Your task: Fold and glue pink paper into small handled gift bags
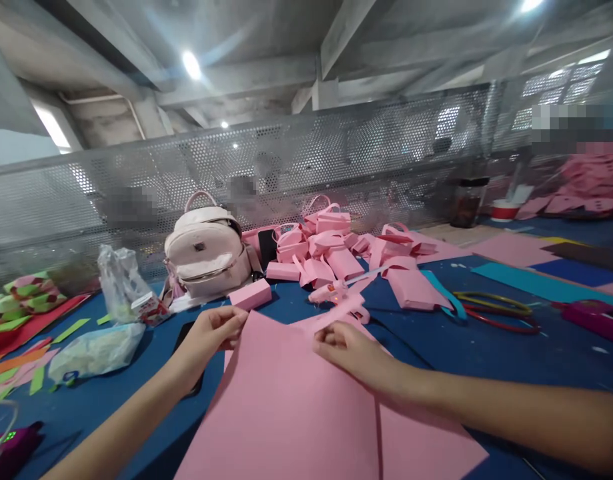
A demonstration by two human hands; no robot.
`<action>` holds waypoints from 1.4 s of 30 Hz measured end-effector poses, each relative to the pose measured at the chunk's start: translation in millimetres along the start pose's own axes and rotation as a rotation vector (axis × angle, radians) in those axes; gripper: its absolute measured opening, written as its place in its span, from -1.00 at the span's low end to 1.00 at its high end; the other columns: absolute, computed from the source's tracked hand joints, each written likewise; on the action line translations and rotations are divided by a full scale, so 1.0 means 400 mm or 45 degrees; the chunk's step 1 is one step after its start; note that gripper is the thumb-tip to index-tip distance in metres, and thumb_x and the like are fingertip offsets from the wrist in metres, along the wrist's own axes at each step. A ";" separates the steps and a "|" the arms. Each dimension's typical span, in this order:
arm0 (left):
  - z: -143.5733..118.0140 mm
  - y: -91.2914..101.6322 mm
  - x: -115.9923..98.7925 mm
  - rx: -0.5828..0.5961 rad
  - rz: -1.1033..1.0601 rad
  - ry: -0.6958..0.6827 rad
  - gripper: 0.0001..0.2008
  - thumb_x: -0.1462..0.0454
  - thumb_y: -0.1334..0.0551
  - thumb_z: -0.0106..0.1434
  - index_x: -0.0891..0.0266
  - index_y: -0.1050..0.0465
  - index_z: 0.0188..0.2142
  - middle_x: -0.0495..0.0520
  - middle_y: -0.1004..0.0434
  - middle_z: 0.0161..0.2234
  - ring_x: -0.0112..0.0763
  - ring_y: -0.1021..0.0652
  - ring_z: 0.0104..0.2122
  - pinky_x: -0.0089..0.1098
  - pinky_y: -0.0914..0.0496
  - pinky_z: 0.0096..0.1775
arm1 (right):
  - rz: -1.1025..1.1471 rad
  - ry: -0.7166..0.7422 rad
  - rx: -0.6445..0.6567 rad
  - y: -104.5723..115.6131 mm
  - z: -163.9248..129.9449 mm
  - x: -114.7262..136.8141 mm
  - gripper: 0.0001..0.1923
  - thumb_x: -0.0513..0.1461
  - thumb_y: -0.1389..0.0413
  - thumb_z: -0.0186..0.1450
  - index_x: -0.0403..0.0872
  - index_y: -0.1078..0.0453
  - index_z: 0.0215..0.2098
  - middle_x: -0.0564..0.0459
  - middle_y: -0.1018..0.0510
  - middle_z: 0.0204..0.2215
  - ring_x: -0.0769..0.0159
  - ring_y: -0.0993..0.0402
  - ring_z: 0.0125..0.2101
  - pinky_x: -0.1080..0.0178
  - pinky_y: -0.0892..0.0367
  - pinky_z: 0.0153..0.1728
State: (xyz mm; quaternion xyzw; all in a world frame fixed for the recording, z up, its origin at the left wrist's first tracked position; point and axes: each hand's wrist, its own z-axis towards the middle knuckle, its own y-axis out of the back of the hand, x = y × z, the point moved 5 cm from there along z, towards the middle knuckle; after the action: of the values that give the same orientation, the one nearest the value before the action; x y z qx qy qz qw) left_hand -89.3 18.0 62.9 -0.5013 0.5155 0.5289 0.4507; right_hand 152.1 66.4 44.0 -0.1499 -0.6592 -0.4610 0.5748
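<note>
Head view: two hands pinch the far edge of a pink sheet [296,413] above the blue counter [426,340].
The left hand [216,333] nips the far left corner between thumb and fingers; the right hand [351,353], fingers curled, appears to pinch the same edge farther right, though what lies inside its grip is hidden. The edge dips between them, and a second pink sheet [426,440] shows beneath on the right. Handling it well likely means light, even tension, so the sheet neither creases nor drags its partner askew. The glue gun [329,293] lies just beyond the right hand; its nozzle is best kept clear of paper and fingers.
</note>
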 end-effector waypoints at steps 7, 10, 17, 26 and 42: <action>0.027 -0.018 0.001 0.013 -0.008 0.053 -0.33 -0.31 -0.14 0.19 0.29 -0.48 -0.25 0.10 -0.59 -0.42 -0.41 -0.50 -0.50 -0.45 -0.30 -0.43 | 0.058 0.046 0.144 -0.013 -0.031 -0.004 -0.79 -0.15 -0.08 0.33 -0.03 -0.19 -0.41 0.16 -0.25 -0.43 0.32 -0.20 -0.39 0.32 -0.15 -0.36; 0.022 -0.031 0.009 0.036 0.091 0.048 -0.31 -0.31 -0.19 0.14 0.26 -0.47 -0.16 0.06 -0.55 -0.37 -0.40 -0.49 -0.47 -0.47 -0.24 -0.46 | 0.123 -0.029 0.033 0.000 -0.023 -0.010 -0.76 -0.15 -0.08 0.32 -0.02 -0.12 -0.43 0.19 -0.15 -0.47 0.34 -0.12 -0.43 0.32 -0.08 -0.39; 0.043 -0.048 0.025 0.186 0.372 -0.059 -0.45 -0.15 -0.37 0.10 0.24 -0.27 -0.56 -0.15 -0.14 -0.62 -0.56 -0.16 -0.57 -0.47 -0.02 -0.49 | 0.081 0.108 0.381 -0.031 -0.044 0.015 -0.83 -0.16 -0.14 0.30 -0.04 -0.26 -0.36 0.14 -0.32 -0.38 0.30 -0.29 -0.35 0.32 -0.24 -0.35; 0.055 -0.110 0.017 0.646 0.580 -0.157 -0.61 -0.03 -0.24 0.30 0.28 -0.45 -0.39 -0.07 -0.31 -0.48 -0.47 -0.26 -0.45 -0.44 -0.17 -0.36 | 0.217 0.020 0.571 -0.015 0.016 0.001 -0.73 -0.24 -0.04 0.39 -0.06 -0.37 0.04 -0.02 -0.48 -0.09 0.33 -0.46 -0.22 0.33 -0.39 -0.32; 0.063 -0.168 0.050 0.531 0.802 -0.130 -0.79 0.21 -0.12 0.35 0.23 -0.39 -0.39 -0.08 -0.44 -0.42 -0.43 -0.39 -0.38 -0.46 -0.21 -0.30 | 0.343 -0.003 0.658 -0.071 0.105 -0.079 -0.75 -0.09 -0.13 0.38 -0.09 -0.31 -0.34 0.18 -0.44 -0.50 0.51 -0.36 -0.61 0.43 -0.26 -0.57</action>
State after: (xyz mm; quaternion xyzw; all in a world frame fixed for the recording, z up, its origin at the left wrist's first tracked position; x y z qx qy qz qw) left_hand -26.0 46.5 36.0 -0.1888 0.7180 0.5495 0.3833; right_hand 114.6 94.6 7.0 -0.0852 -0.7296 -0.1971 0.6493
